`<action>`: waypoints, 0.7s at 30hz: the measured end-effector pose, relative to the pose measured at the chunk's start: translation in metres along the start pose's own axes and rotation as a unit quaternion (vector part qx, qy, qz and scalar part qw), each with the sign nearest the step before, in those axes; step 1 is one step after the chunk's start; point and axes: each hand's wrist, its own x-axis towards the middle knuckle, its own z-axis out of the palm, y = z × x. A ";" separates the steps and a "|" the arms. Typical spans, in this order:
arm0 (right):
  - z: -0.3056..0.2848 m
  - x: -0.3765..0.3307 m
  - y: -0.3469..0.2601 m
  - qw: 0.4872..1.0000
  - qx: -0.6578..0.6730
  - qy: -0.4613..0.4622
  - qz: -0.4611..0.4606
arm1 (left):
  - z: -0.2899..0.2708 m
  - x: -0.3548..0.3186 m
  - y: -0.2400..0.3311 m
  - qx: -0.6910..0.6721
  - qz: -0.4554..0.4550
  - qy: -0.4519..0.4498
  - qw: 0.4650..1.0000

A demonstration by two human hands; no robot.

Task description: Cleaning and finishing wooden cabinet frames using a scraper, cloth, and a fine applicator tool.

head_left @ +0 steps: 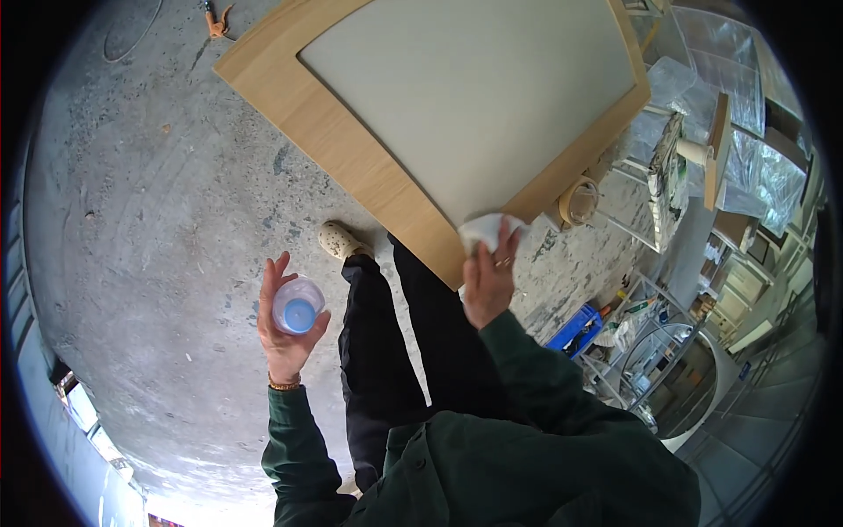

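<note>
In my left hand [288, 350] is a clear plastic bottle [285, 297] with a blue cap [299, 315], its capped top facing me. The fingers wrap around its sides, out over the floor. My right hand [492, 285] presses a white cloth [481, 230] onto the near corner of a large wood-framed panel [351, 167]. Pale wood forms the panel's border, and a flat grey sheet [474, 97] fills its middle. The cloth covers part of the frame and a bit of the grey. What lies under the cloth is hidden.
Rolls of tape [579, 204] hang near the panel's right edge. A blue crate [575, 329] with tools stands at right, close to a round mirror-like piece [672, 378]. Plastic-wrapped items [773, 184] crowd the far right. An orange-handled air gun [216, 22] lies on the concrete floor [176, 220].
</note>
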 end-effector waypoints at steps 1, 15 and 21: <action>0.000 -0.012 -0.008 0.999 0.009 -0.021 -0.025 | 0.002 0.000 0.001 -0.011 -0.002 0.007 1.000; 0.011 -0.027 -0.007 0.996 0.046 0.044 0.060 | -0.002 0.008 0.006 0.026 0.008 -0.040 0.999; -0.030 -0.032 -0.008 0.947 0.302 -0.046 0.099 | 0.009 0.011 0.015 0.032 0.004 -0.048 0.998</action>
